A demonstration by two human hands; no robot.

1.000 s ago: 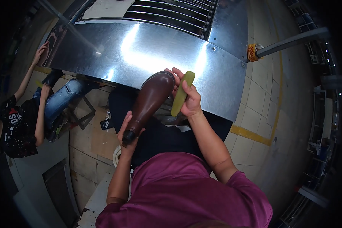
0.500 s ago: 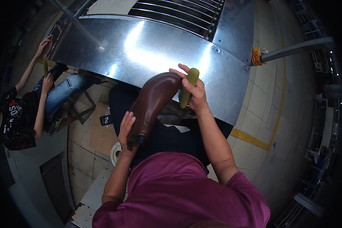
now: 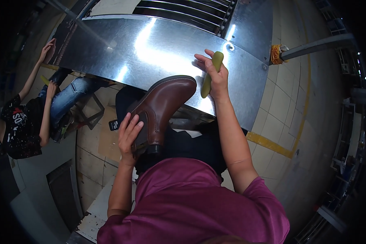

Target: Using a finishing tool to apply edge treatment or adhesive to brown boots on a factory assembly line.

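Boot [image 3: 166, 101], held at its near left by the half-curled left hand [image 3: 128, 139], should be steady while the half-open right hand [image 3: 219, 84] grips the green bar [image 3: 217, 61] apart from it.

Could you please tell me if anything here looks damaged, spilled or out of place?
The white-painted flat surface at lower left looks damaged: dark, ragged patches mark its edge, as if paint has chipped. No spill stands out, and the brown leather-like ankle boot in the left hand shows no clear damage.
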